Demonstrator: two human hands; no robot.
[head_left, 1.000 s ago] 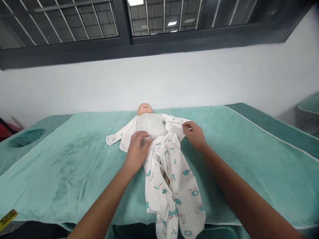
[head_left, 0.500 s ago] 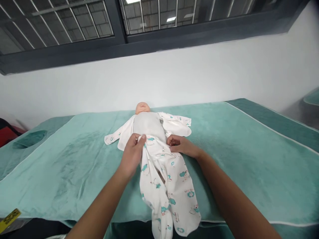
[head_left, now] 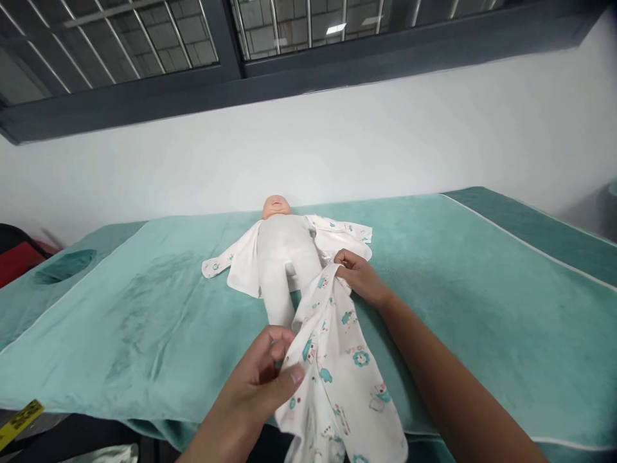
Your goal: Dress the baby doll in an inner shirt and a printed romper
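A baby doll with a white cloth body lies on its back, its head toward the wall. Its arms are in a white printed shirt, which is spread open at both sides. White printed baby pants lie over the doll's lower right-hand leg and hang past the bed's front edge. My right hand is closed on the waistband beside the doll's hip. Lower down, my left hand pinches the left edge of the pants between thumb and fingers. The doll's left-hand leg is bare of the pants; its foot is hidden.
A green plush cover spreads over the bed beneath the doll. Behind it rises a white wall under a dark-framed barred window. A red and black item sits at the far left, and a yellow label shows at the front left.
My left hand has drawn its side of the pants down and toward me, uncovering the doll's hips and upper legs. My right hand has shifted slightly up and right, still at the waistband.
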